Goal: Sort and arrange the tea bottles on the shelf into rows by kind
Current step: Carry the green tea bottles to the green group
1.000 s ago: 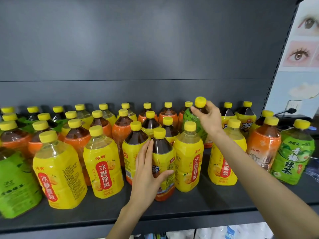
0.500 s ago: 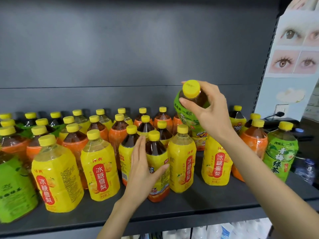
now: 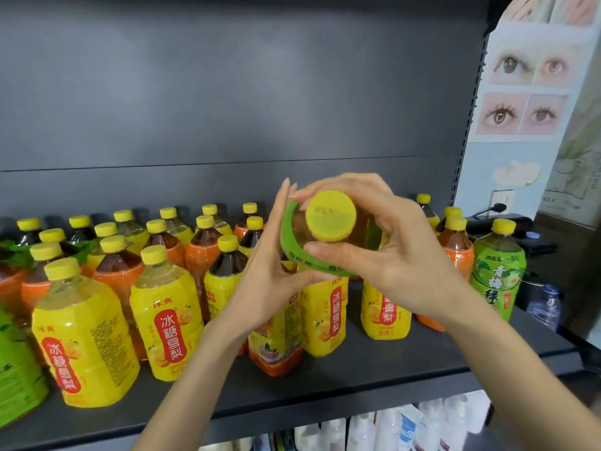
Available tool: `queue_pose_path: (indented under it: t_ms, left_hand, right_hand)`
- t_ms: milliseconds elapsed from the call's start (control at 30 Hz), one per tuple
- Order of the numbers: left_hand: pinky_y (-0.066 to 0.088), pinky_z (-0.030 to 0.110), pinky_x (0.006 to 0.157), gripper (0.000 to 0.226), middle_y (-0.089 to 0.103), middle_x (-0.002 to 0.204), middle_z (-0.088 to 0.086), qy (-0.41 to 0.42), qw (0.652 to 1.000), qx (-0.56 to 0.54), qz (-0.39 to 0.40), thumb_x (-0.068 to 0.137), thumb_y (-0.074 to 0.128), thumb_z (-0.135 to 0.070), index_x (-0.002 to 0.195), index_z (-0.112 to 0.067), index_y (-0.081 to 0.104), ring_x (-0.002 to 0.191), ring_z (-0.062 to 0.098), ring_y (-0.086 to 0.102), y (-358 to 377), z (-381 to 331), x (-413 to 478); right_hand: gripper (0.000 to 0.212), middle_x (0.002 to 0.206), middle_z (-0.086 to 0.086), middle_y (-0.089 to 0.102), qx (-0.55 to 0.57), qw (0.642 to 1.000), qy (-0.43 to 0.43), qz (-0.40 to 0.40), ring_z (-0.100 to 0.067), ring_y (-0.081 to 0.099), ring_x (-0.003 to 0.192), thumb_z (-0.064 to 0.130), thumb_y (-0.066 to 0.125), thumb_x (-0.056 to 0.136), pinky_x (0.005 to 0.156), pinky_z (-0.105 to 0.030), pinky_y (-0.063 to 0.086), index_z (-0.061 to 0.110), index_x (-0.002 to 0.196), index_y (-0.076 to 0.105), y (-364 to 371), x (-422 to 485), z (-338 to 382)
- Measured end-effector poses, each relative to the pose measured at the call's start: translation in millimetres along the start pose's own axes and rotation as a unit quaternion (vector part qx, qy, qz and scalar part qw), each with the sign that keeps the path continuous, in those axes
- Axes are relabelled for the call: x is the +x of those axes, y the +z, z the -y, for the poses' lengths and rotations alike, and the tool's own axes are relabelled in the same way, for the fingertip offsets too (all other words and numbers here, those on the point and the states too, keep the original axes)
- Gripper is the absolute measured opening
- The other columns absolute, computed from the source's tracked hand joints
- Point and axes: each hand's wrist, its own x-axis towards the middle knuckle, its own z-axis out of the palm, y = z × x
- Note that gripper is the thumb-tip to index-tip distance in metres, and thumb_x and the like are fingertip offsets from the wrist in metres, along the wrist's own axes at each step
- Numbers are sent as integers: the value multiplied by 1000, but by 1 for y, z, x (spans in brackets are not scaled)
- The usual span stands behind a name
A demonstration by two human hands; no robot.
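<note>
A green-label tea bottle [image 3: 294, 252] with a yellow cap is lifted above the shelf, tilted with its cap toward the camera. My right hand [image 3: 387, 252] grips it around the shoulder below the cap. My left hand [image 3: 270, 275] holds its left side, fingers straight up along the label. Below stand several yellow-label bottles [image 3: 166, 317], orange-label bottles [image 3: 200, 255] and one yellow-and-orange bottle [image 3: 276, 346]. Another green-label bottle [image 3: 497, 268] stands at the right end, and one [image 3: 16, 369] at the far left front.
The dark shelf board [image 3: 357, 372] has bare room along its front edge and at the right front. A dark back panel rises behind the bottles. A poster board [image 3: 533, 102] stands to the right. White bottles [image 3: 406, 428] fill the shelf below.
My right hand has lifted the green-label bottle out of the back row and pulled it toward me. My left hand has left the yellow-and-orange bottle and now holds the green one.
</note>
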Motion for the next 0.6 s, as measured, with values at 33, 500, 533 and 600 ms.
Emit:
queue_pose_path:
  t_ms: [33, 500, 533, 600]
  left_hand:
    - [35, 18, 107, 108, 31, 151, -9, -2, 1000, -5, 12, 66, 81, -20, 148, -33, 11, 135, -3, 32, -1, -1, -3]
    - [48, 26, 95, 94, 57, 124, -21, -134, 989, -60, -9, 47, 91, -34, 129, -37, 44, 117, 3, 54, 32, 19, -91]
    - [49, 28, 95, 95, 57, 124, -21, -147, 987, -60, -10, 47, 91, -36, 130, -37, 44, 117, 3, 54, 36, 21, -95]
    - [48, 35, 98, 98, 57, 126, -19, -174, 983, -54, -16, 47, 91, -41, 132, -38, 43, 119, 4, 54, 45, 27, -100]
  right_hand:
    - [37, 116, 8, 63, 20, 1000, -3, 13, -22, 47, 121, 21, 74, 78, 99, -30, 42, 24, 114, 63, 0, -3, 2]
    - [32, 120, -1, 66, 228, 950, 178, 115, -14, 59, 116, 9, 64, 82, 95, -25, 46, 18, 113, 64, 9, -54, -41]
    - [34, 122, 0, 66, 229, 947, 195, 109, -14, 58, 117, 10, 64, 82, 97, -25, 46, 17, 115, 64, 9, -59, -47]
    - [35, 123, 2, 65, 235, 944, 216, 85, -12, 57, 118, 12, 63, 84, 97, -24, 46, 14, 119, 62, 11, -70, -56]
